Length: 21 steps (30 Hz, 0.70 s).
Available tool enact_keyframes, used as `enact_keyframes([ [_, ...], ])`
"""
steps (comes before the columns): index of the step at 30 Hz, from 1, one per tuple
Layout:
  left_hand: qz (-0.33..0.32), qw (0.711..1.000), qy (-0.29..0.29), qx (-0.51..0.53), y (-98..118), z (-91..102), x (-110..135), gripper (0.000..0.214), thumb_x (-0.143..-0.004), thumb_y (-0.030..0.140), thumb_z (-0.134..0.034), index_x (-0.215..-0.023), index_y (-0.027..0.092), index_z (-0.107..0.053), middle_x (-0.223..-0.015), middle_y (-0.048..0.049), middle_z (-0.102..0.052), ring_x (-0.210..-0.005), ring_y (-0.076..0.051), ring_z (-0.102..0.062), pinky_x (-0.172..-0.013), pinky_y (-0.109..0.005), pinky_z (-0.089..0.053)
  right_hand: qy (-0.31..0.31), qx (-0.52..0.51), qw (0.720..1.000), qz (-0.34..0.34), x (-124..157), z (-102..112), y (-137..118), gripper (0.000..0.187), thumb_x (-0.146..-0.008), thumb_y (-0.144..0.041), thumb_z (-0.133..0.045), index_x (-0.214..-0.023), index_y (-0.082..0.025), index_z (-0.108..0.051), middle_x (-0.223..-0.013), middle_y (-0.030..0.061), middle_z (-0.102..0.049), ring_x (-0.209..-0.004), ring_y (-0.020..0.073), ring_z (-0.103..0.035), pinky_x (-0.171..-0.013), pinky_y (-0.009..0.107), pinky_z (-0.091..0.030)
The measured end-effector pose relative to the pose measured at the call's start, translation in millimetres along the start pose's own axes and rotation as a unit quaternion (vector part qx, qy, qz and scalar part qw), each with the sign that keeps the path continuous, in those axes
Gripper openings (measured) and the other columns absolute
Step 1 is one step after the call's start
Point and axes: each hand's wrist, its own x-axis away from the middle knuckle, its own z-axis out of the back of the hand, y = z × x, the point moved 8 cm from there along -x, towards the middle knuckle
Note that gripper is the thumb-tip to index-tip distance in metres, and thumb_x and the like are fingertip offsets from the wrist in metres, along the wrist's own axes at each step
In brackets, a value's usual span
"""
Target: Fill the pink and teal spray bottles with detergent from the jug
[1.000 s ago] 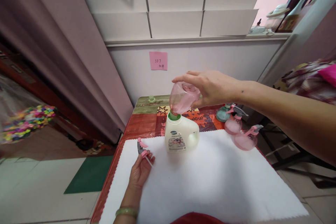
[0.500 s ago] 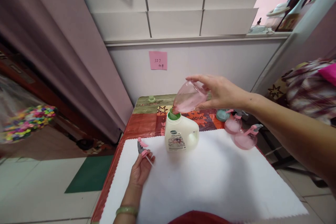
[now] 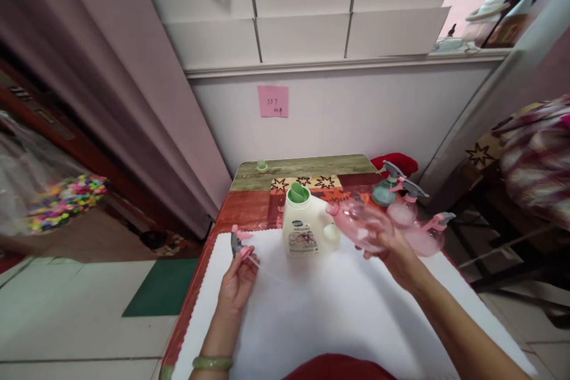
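Observation:
My right hand (image 3: 394, 249) grips a clear pink bottle (image 3: 358, 225) with no spray head, lying on its side just above the white cloth (image 3: 338, 314), its neck pointing left. A white detergent jug (image 3: 308, 222) with an open green spout stands upright just left of it. My left hand (image 3: 237, 282) rests on the cloth and pinches a pink and grey spray head (image 3: 240, 243) with a thin dip tube trailing right.
Three more spray bottles (image 3: 407, 211), one teal and two pink, stand at the table's right edge. A small green cap (image 3: 262, 165) sits at the far end of the patterned table (image 3: 307, 167). A pink note (image 3: 273, 101) hangs on the wall behind.
My right hand has brought the pink bottle down from over the jug's spout, where it was tipped mouth down, to a low spot right of the jug. The left hand barely moved.

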Motion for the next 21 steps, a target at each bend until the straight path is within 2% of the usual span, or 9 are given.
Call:
enact_keyframes([
  [2, -0.026, 1.000, -0.008, 0.011, 17.4, -25.9, 10.4, 0.008, -0.089, 0.016, -0.067, -0.093, 0.016, -0.074, -0.091, -0.0087, -0.078, -0.074, -0.016, -0.074, -0.071, -0.027, -0.062, 0.001, -0.029, 0.999, -0.045, 21.3, 3.2, 25.0, 0.080, -0.075, -0.053, -0.075, -0.145, -0.035, -0.042, -0.128, 0.0093, -0.064, -0.077, 0.0201, -0.066, -0.060, 0.033, -0.055],
  [4, -0.043, 0.999, -0.021, 0.018, 33.2, -57.3, 22.0, 0.011, -0.090, 0.018, -0.067, -0.098, 0.015, -0.073, -0.096, -0.0100, -0.078, -0.078, -0.017, -0.074, -0.073, -0.027, -0.062, -0.016, -0.031, 0.997, -0.065, 37.5, 2.2, 37.1, 0.083, -0.072, -0.054, -0.078, -0.145, -0.034, -0.042, -0.126, 0.0099, -0.064, -0.078, 0.0214, -0.066, -0.063, 0.036, -0.055],
  [7, -0.068, 0.997, -0.026, 0.021, 48.5, -104.9, 40.2, 0.014, -0.095, 0.017, -0.059, -0.094, 0.013, -0.073, -0.093, -0.0110, -0.078, -0.075, -0.015, -0.073, -0.072, -0.027, -0.062, -0.045, -0.012, 0.998, -0.046, 51.0, -2.3, 36.6, 0.084, -0.068, -0.060, -0.081, -0.139, -0.030, -0.048, -0.122, 0.0115, -0.065, -0.091, 0.0267, -0.067, -0.075, 0.041, -0.055],
  [10, -0.090, 0.996, -0.003, 0.025, 50.9, -138.7, 55.8, 0.026, -0.099, 0.016, -0.050, -0.087, 0.010, -0.072, -0.084, -0.0110, -0.078, -0.067, -0.013, -0.071, -0.067, -0.025, -0.061, -0.051, 0.007, 0.998, -0.024, 57.8, -5.8, 30.7, 0.082, -0.068, -0.062, -0.081, -0.136, -0.031, -0.048, -0.121, 0.0110, -0.065, -0.098, 0.0291, -0.068, -0.082, 0.043, -0.053],
  [13, -0.106, 0.994, 0.013, 0.020, 46.2, -156.1, 65.0, 0.028, -0.099, 0.015, -0.050, -0.083, 0.010, -0.072, -0.080, -0.0096, -0.078, -0.066, -0.012, -0.071, -0.063, -0.023, -0.059, -0.050, 0.028, 0.998, -0.002, 62.7, -9.2, 24.6, 0.082, -0.068, -0.060, -0.083, -0.137, -0.031, -0.046, -0.125, 0.0120, -0.063, -0.100, 0.0296, -0.069, -0.079, 0.040, -0.053],
  [16, -0.107, 0.994, 0.007, 0.015, 39.6, -163.3, 68.4, 0.026, -0.098, 0.014, -0.053, -0.082, 0.010, -0.073, -0.080, -0.0089, -0.078, -0.066, -0.012, -0.070, -0.062, -0.022, -0.058, -0.035, 0.051, 0.998, 0.023, 65.8, -9.3, 19.0, 0.083, -0.069, -0.058, -0.084, -0.137, -0.031, -0.045, -0.127, 0.0128, -0.062, -0.100, 0.0288, -0.069, -0.079, 0.039, -0.054],
  [21, -0.112, 0.994, -0.010, -0.002, 29.6, -171.7, 73.9, 0.007, -0.087, 0.013, -0.069, -0.083, 0.011, -0.074, -0.081, -0.0069, -0.078, -0.067, -0.011, -0.070, -0.067, -0.021, -0.057, -0.013, 0.075, 0.996, 0.044, 66.3, -8.9, 14.8, 0.082, -0.069, -0.053, -0.086, -0.136, -0.031, -0.046, -0.129, 0.0132, -0.062, -0.100, 0.0282, -0.070, -0.080, 0.039, -0.057],
])
